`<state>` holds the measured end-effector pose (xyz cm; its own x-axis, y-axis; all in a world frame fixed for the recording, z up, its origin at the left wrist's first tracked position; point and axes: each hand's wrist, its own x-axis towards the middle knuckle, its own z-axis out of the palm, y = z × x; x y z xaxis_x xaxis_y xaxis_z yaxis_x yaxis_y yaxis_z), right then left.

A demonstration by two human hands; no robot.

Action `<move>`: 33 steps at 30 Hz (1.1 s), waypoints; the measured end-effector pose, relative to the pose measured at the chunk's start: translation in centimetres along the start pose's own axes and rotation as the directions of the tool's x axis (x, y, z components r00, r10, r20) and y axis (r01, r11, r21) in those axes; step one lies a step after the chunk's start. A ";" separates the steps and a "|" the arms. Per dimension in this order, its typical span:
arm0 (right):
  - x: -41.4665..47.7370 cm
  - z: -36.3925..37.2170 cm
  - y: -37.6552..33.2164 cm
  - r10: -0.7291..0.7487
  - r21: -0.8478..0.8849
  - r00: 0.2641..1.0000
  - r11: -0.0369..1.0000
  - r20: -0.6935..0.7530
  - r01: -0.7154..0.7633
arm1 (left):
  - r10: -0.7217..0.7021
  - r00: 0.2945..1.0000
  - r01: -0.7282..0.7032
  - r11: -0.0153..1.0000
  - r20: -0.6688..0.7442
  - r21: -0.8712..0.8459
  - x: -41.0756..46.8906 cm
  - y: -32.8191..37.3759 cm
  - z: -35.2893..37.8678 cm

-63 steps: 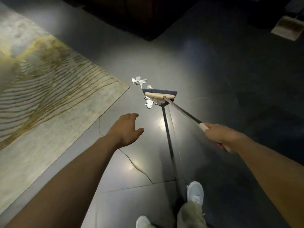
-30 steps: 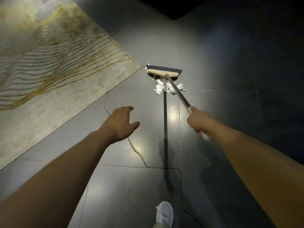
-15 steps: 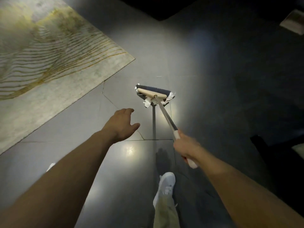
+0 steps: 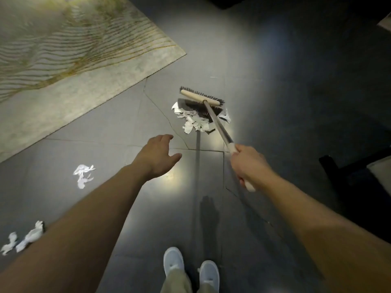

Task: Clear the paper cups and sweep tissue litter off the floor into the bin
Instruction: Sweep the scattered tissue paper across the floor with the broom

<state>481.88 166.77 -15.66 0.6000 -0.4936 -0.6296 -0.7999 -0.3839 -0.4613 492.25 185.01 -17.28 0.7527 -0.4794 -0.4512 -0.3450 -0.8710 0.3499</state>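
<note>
while the right hand (image 4: 246, 163) grips the broom (image 4: 201, 97) by its handle, fingers curled round the pale end, the broom head sits on the far side of a tissue pile (image 4: 195, 123) on the dark floor (image 4: 275, 102). the left hand (image 4: 157, 158) hovers empty, fingers loosely spread. tissue scraps (image 4: 83, 175) lie further left, near the rug (image 4: 84, 81); other scraps (image 4: 25, 237) lie beside the left forearm.

dim room; a pool of light from near the camera glares off the glossy floor tiles (image 4: 211, 49), corners fall dark, rug (image 4: 63, 49) blurred, wide-angle bending at the edges.
</note>
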 end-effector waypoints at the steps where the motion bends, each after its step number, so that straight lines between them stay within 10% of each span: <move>1: 0.3 0.0 0.4 0.007 0.010 1.000 1.000 -0.017 -0.007 | -0.009 1.000 0.009 1.000 -0.010 -0.012 -0.6 -0.4 0.3; 13: 1.5 4.3 4.1 0.175 0.239 0.974 0.949 0.143 -0.206 | -0.107 0.994 0.105 0.992 -0.017 -0.067 -8.1 -8.1 3.0; 33: -19.7 36.2 -1.6 0.075 0.346 0.967 0.925 0.244 -0.159 | -0.081 0.997 0.081 0.996 0.009 0.034 -25.1 -31.7 3.7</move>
<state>470.83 205.31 -25.16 0.5169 -0.3158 -0.7956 -0.8398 -0.0068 -0.5429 482.21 224.28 -20.06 0.7734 -0.4079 -0.4852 -0.3016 -0.9101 0.2843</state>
